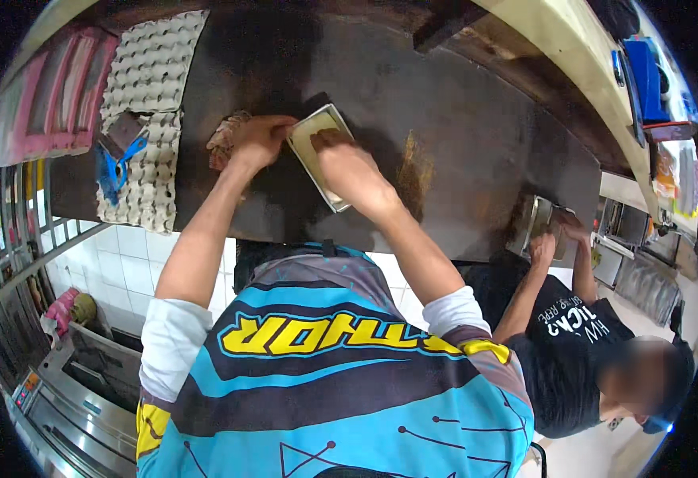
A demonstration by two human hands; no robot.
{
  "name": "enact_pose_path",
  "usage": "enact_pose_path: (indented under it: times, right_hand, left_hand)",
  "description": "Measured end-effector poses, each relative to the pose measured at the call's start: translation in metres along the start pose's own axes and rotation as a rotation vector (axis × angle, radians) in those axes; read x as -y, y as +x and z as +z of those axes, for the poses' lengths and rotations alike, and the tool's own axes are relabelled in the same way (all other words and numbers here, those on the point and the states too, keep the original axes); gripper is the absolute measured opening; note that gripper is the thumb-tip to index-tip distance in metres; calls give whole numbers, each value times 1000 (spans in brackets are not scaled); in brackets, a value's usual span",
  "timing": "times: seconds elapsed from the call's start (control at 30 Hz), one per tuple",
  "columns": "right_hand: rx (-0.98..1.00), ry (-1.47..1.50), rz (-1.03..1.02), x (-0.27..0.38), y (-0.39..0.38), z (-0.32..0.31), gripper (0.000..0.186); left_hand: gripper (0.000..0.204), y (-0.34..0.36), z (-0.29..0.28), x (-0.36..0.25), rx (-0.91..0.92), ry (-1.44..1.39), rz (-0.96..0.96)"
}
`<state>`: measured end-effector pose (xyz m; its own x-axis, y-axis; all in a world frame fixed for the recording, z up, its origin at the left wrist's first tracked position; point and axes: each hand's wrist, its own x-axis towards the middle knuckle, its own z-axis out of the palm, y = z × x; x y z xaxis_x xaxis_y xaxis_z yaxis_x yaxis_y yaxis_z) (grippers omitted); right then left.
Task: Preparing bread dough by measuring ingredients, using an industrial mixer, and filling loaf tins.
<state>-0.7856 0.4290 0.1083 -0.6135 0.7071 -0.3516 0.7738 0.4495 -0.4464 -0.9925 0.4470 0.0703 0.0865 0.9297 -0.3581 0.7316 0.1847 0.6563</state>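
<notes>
My left hand (265, 142) is at the tray (311, 151), grip unclear; my right hand (353, 167) bunches inside, hold hidden. Working the inside, apparently; next calls for steadiness.

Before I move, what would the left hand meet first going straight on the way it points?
The left hand would likely meet the rectangular metal pan, on its left side; whether they touch is unclear.

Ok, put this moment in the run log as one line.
right hand: inside rectangular tray; left hand: at its rim; crumpled cloth: by left hand; egg cartons: left side; co-worker: right side
</notes>
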Motion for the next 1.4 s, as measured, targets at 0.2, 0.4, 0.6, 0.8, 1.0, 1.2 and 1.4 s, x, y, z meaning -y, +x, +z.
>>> enact_pose_path:
  times: [0.2,0.4,0.6,0.8,1.0,1.2,1.4]
  right_hand:
    - [-108,-212,-98,-27,63,48,32]
    - [-80,-127,-112,-15,62,35,30]
    - [14,-224,78,-1,45,8,25]
    - [-174,-362,79,8,55,19,21]
    - [-17,-250,-2,11,50,10,25]
    - [23,-80,-34,-47,77,65,29]
    - [105,80,67,11,22,-26,30]
  left_hand:
    - [20,-5,31,7,-254,-92,175]
    - [20,-9,30,3,-287,-206,158]
    - [21,-6,33,10,-311,-221,172]
    - [21,-10,25,-5,-224,-186,108]
    - [20,-11,24,2,-261,-183,93]
    - [20,-3,28,-1,-232,-139,67]
    - [20,-9,30,8,-199,-279,75]
